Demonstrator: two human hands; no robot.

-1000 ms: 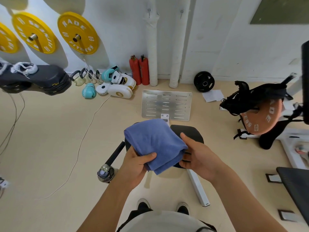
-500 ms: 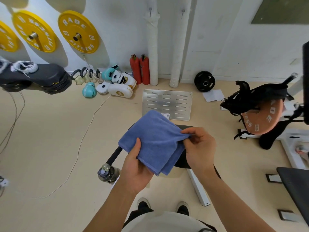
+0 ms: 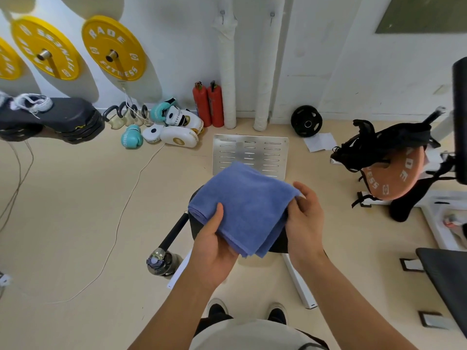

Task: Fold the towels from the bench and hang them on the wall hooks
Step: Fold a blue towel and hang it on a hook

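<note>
Since half a second ago: blue towel [image 3: 246, 207] spread slightly wider and flatter, far corner raised further over the metal plate; right thumb no longer pinching the corner from above, now alongside the edge.

Left hand [image 3: 214, 245] palm up under the near left part of the folded towel, thumb pressed across the top, fingers hidden beneath, so clamped on the cloth. Right hand [image 3: 304, 217] at the towel's right corner, fingers curled round the edge and gripping it, back of the hand toward the camera. Both forearms reaching forward from the bottom of the view. Towel held in the air between the two hands, folded into a rough square of several layers, loose edges hanging at the near corner, above the dark padded tabletop [image 3: 278, 245] of the bench; whether touching it, cannot tell.

Left to right across the room: yellow weight plates [image 3: 113, 48] mounted on the white wall, lettered "RADE FITNESS"; black stacked steps [image 3: 50, 120] with a white shoe on top; kettlebells [image 3: 123, 114] on the floor; teal boxing gloves [image 3: 132, 136] and white pads [image 3: 178, 137], print too small to read; drink bottle [image 3: 161, 262] on the floor by the bench's left edge; two red fire extinguishers [image 3: 208, 104] against the wall; slotted metal plate [image 3: 250, 154] lying flat on the floor; two hooks [image 3: 222, 15] high on the wall; small black weight plate [image 3: 306, 121]; orange plate [image 3: 394, 173] reading "RADE", partly draped with black straps.
</note>
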